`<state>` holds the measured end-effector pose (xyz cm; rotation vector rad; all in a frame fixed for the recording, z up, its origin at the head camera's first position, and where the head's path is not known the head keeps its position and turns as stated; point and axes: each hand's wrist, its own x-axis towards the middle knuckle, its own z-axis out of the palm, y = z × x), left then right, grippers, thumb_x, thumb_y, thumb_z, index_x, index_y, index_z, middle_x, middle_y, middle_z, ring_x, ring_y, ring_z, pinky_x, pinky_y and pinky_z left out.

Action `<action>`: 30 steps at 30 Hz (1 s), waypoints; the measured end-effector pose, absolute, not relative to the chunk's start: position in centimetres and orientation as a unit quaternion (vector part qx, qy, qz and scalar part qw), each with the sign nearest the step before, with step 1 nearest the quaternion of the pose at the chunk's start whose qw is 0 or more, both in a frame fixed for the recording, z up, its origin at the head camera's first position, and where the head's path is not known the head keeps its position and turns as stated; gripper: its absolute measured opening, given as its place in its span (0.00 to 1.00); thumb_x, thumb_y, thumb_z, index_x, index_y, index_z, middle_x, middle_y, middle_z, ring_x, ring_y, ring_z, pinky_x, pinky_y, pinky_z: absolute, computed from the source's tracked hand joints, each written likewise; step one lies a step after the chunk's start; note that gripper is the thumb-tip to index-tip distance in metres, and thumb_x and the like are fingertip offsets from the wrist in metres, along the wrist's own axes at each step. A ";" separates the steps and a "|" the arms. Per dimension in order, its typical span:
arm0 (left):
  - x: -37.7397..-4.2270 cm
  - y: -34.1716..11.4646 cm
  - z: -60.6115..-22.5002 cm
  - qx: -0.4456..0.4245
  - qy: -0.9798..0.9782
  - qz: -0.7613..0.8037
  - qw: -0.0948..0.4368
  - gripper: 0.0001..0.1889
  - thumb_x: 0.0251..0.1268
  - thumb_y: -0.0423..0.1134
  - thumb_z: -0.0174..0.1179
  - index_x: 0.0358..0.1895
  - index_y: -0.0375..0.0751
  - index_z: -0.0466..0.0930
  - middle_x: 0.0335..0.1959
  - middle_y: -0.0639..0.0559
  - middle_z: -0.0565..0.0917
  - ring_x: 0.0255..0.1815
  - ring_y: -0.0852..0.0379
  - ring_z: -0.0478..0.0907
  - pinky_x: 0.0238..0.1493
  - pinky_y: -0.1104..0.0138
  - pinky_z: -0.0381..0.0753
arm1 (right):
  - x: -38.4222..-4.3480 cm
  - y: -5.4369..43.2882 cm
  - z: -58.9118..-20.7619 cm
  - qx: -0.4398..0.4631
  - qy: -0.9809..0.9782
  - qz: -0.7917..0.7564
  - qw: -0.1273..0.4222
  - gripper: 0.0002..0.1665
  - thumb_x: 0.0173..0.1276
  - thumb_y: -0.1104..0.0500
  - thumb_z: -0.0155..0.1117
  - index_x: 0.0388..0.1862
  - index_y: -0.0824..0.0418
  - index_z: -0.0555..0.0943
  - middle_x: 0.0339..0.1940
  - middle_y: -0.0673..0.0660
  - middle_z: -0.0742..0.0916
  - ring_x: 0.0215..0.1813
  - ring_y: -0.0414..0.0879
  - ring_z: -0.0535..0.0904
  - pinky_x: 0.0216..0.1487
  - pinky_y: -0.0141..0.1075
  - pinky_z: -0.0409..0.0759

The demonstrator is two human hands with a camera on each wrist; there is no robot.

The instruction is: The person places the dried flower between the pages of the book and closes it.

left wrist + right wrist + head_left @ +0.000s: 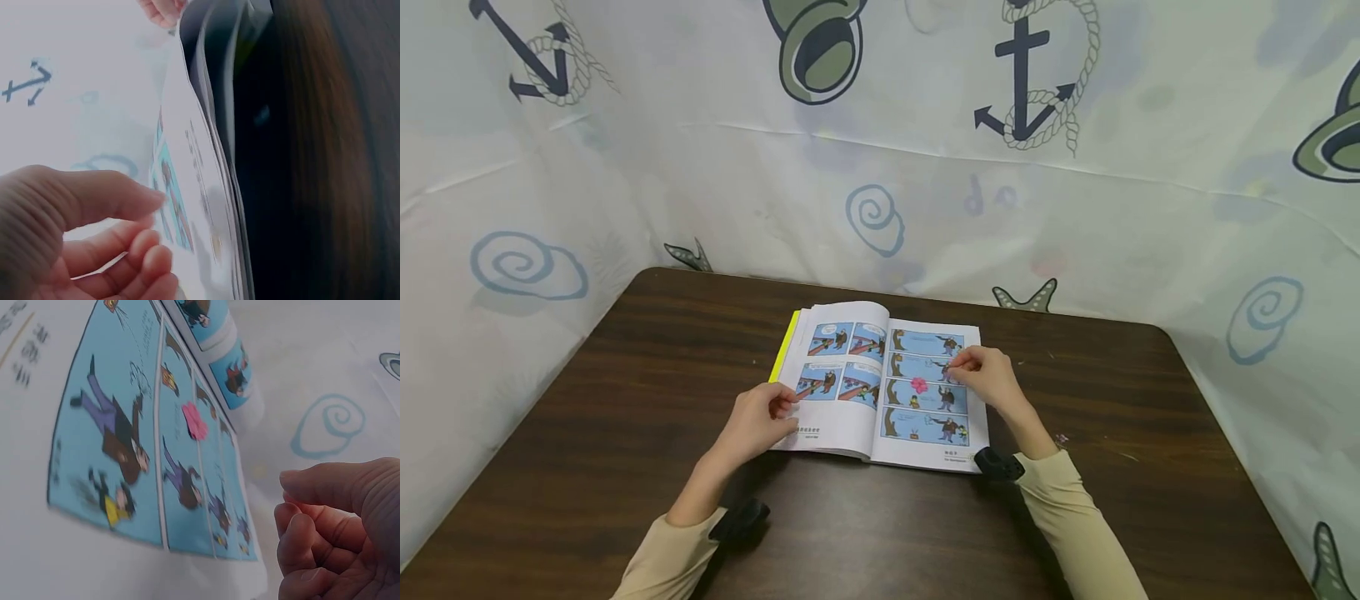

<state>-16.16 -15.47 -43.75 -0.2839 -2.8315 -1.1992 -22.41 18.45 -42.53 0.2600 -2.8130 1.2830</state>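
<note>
Book (842, 425): lying open on worktop (587, 433), pink flower (919, 385) resting on right page (917, 452). Left hand (756, 423), right hand (987, 375): fingers showing loose curl, holding nothing visible. Advisable: handling pages gently, likely keeping flower undisturbed.

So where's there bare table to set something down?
Table between its left edge and the book; also in front, between the sleeves. Crowded: the book, around the left hand and right hand; a scrap lies to its right.
</note>
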 end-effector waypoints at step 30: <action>-17.4 -3.0 -42.7 -0.321 -0.828 -0.457 0.043 0.11 0.48 0.26 0.66 0.37 0.29 0.79 0.31 0.43 0.79 0.31 0.50 0.76 0.35 0.64 0.78 | -17.6 27.9 -42.7 0.021 -0.929 0.367 0.046 0.06 0.59 0.65 0.67 0.32 0.68 0.81 0.22 0.54 0.80 0.24 0.45 0.71 0.24 0.31 0.69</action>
